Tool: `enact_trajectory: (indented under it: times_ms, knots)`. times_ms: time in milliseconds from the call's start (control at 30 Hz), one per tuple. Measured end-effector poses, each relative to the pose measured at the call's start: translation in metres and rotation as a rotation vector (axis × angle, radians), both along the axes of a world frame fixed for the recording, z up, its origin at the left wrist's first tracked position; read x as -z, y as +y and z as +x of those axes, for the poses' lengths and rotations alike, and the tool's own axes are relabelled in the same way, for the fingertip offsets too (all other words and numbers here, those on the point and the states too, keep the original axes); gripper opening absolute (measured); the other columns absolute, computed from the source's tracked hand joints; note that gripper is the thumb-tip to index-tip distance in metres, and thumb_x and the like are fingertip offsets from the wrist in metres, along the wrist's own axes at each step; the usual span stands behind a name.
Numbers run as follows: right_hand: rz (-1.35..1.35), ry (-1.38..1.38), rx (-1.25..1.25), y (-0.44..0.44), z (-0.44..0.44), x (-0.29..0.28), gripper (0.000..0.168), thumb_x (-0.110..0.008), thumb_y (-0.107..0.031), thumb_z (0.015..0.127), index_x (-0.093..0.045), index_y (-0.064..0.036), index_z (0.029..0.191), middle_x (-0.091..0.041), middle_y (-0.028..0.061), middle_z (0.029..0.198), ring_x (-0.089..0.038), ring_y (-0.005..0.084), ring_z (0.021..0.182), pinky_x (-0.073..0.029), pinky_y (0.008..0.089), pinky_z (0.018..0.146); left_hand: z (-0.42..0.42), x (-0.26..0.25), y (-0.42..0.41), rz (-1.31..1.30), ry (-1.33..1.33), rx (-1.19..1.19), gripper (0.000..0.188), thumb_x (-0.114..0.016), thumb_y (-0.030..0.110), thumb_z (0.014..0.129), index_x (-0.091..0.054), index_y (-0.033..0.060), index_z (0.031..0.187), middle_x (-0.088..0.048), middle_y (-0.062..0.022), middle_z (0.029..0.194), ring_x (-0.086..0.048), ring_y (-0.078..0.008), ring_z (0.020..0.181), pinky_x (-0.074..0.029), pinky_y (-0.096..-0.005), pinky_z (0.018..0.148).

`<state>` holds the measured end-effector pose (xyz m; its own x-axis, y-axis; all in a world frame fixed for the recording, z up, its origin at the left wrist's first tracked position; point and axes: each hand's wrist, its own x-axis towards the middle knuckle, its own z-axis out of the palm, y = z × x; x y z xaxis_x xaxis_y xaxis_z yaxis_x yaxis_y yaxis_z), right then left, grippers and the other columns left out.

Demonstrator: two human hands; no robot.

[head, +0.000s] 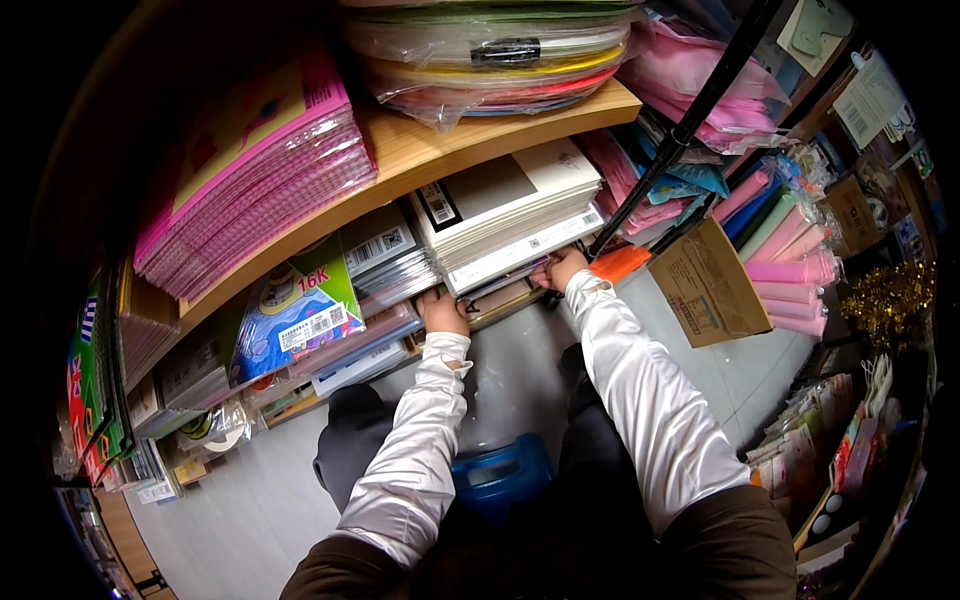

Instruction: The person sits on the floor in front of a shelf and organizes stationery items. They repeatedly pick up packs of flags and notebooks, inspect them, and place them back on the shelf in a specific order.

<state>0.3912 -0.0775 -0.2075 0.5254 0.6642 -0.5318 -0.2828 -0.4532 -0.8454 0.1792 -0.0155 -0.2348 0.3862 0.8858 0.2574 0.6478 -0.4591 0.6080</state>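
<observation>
A stack of white-edged pads or sketchbooks [517, 217] lies on a lower shelf, the top ones with a grey and white cover. At its lower left corner is my left hand [444, 312], fingers curled up against the edge. My right hand [560, 270] reaches to the stack's lower right corner, its fingers bent in at the edge. Both hands touch items low in the pile; the fingertips are partly hidden, so the grip is unclear. Left of the stack lie plastic-wrapped pads [386, 259] and a colourful pad marked 16K [300, 307].
Above runs a wooden shelf [450, 154] with pink-edged packs [255, 187] and bagged round items [487, 60]. A black pole [675, 142] slants down on the right, near a cardboard box [709, 289] and pink rolls [787, 281]. A blue plastic stool [502, 476] is below me.
</observation>
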Motion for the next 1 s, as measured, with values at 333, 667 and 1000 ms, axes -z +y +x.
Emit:
enact_trajectory:
  times_ms: [333, 667, 1000]
  knots:
    - [-0.086, 0.078, -0.1, -0.002, 0.001, -0.004, 0.044, -0.033, 0.007, 0.078, -0.036, -0.008, 0.119, -0.059, 0.0132, 0.085, -0.061, 0.0214, 0.07, -0.047, 0.0298, 0.054, 0.001, -0.002, -0.003, 0.154, -0.04, -0.005, 0.019, -0.063, 0.005, 0.06, -0.062, 0.0026, 0.078, -0.051, -0.0194, 0.087, -0.046, -0.037, 0.083, -0.039, -0.0418, 0.074]
    - [-0.11, -0.059, -0.12, -0.016, -0.006, -0.017, 0.059, -0.039, 0.006, 0.074, -0.026, -0.009, 0.129, -0.062, 0.0117, 0.082, -0.06, 0.0163, 0.066, -0.044, 0.025, 0.052, 0.0, -0.002, -0.005, 0.068, -0.057, 0.039, 0.027, -0.06, 0.001, 0.062, -0.059, 0.0022, 0.089, -0.051, -0.0214, 0.097, -0.044, -0.0403, 0.09, -0.037, -0.0431, 0.08]
    - [-0.065, -0.157, -0.141, -0.02, -0.005, -0.002, 0.058, -0.038, 0.01, 0.071, -0.033, -0.006, 0.126, -0.061, 0.0125, 0.075, -0.058, 0.0169, 0.06, -0.046, 0.0253, 0.052, -0.002, -0.001, -0.002, 0.084, -0.062, 0.069, 0.023, -0.059, 0.001, 0.062, -0.059, 0.0009, 0.085, -0.051, -0.0217, 0.088, -0.045, -0.0403, 0.085, -0.037, -0.044, 0.076]
